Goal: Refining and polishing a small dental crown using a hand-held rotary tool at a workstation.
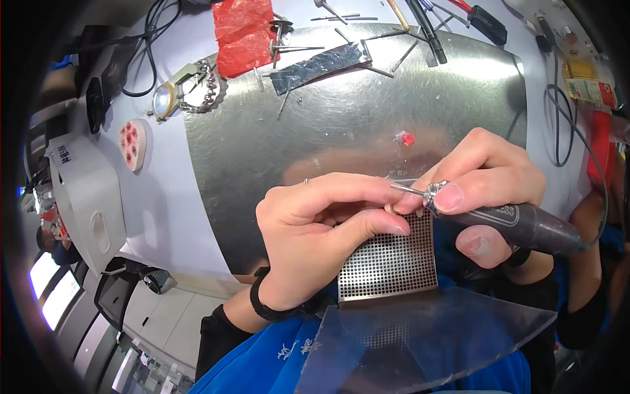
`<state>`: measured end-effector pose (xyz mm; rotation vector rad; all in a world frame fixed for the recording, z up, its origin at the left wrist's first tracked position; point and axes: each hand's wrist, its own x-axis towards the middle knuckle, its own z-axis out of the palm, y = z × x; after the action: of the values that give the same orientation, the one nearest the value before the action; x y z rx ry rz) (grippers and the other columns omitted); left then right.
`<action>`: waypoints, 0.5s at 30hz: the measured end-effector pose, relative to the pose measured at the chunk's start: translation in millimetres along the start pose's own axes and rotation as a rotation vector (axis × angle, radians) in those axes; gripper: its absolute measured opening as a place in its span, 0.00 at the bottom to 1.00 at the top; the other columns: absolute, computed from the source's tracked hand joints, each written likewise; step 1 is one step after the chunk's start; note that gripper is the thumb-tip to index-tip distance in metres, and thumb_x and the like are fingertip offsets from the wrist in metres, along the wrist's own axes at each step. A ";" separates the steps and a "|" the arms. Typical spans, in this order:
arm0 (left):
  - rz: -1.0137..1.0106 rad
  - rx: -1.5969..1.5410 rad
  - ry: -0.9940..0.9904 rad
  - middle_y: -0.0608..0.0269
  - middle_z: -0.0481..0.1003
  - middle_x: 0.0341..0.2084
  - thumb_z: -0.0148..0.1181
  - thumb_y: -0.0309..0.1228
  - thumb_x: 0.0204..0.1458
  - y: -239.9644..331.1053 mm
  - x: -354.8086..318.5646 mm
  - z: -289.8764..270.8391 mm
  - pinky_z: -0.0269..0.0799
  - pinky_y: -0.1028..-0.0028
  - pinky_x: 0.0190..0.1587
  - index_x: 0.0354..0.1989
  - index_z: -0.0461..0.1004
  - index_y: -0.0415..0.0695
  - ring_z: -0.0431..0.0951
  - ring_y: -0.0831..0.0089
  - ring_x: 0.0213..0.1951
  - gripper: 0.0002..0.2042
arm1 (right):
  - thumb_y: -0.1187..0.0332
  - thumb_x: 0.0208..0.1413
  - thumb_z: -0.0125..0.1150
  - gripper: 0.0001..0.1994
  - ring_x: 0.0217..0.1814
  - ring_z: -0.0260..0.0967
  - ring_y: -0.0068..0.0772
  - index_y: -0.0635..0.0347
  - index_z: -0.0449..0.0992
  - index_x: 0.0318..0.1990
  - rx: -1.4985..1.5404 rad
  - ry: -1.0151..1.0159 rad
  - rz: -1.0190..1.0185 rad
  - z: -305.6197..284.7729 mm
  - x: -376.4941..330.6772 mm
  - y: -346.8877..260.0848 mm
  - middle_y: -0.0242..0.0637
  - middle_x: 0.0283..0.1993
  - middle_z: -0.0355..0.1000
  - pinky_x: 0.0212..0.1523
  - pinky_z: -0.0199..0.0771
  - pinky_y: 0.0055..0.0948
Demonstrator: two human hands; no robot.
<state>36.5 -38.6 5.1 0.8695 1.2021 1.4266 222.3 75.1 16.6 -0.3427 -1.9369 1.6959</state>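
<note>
My right hand (492, 171) is wrapped round a dark rotary tool handpiece (525, 226), whose thin metal shaft points left from its silver chuck (434, 190). The thumb presses near the chuck. Thumb and index finger of my left hand (308, 230) come together just left of the tool's tip. What they pinch is too small and covered to name. Both hands meet above a perforated metal plate (387, 266). Below the plate, toward me, a clear plastic sheet (426, 335) spreads out.
A shiny metal sheet (249, 157) covers the white table. Loose tool bits, dark foil-like strip (321, 65), red sheet (243, 36) and a metal watch (187, 92) lie at the back. A small red piece (407, 139) rests beyond my hands. The handpiece's cable (600, 197) runs right.
</note>
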 end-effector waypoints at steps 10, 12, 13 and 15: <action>-0.060 -0.017 0.039 0.46 0.80 0.36 0.63 0.07 0.45 -4.1 -3.7 1.0 0.83 0.73 0.41 0.36 0.76 0.25 0.84 0.64 0.36 0.09 | 0.53 0.62 0.58 0.20 0.40 0.79 0.44 0.64 0.74 0.42 -0.023 0.063 0.070 -6.2 -1.7 1.4 0.44 0.38 0.68 0.40 0.82 0.36; -0.044 -0.041 0.032 0.46 0.79 0.37 0.62 0.07 0.45 -4.9 -4.3 0.8 0.84 0.72 0.42 0.37 0.76 0.24 0.84 0.63 0.37 0.10 | 0.54 0.63 0.56 0.19 0.41 0.79 0.46 0.64 0.74 0.40 -0.034 0.106 0.089 -5.3 -1.5 0.7 0.42 0.36 0.69 0.40 0.82 0.36; -0.026 -0.066 0.027 0.46 0.79 0.38 0.62 0.06 0.45 -4.8 -4.0 1.2 0.84 0.72 0.42 0.37 0.75 0.24 0.83 0.62 0.38 0.10 | 0.55 0.62 0.56 0.17 0.41 0.79 0.48 0.64 0.75 0.38 -0.065 0.083 0.059 -7.0 0.3 0.0 0.41 0.33 0.69 0.40 0.83 0.36; -0.029 -0.096 0.019 0.45 0.78 0.38 0.61 0.06 0.45 -4.7 -3.9 1.1 0.84 0.70 0.43 0.38 0.74 0.24 0.83 0.62 0.38 0.10 | 0.57 0.62 0.57 0.16 0.42 0.80 0.50 0.64 0.76 0.36 -0.088 0.061 0.029 -6.4 1.9 0.2 0.40 0.31 0.69 0.39 0.83 0.36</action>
<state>39.5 -42.3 1.2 0.7714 1.1466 1.4595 224.2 81.4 17.2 -0.4521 -1.9751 1.6027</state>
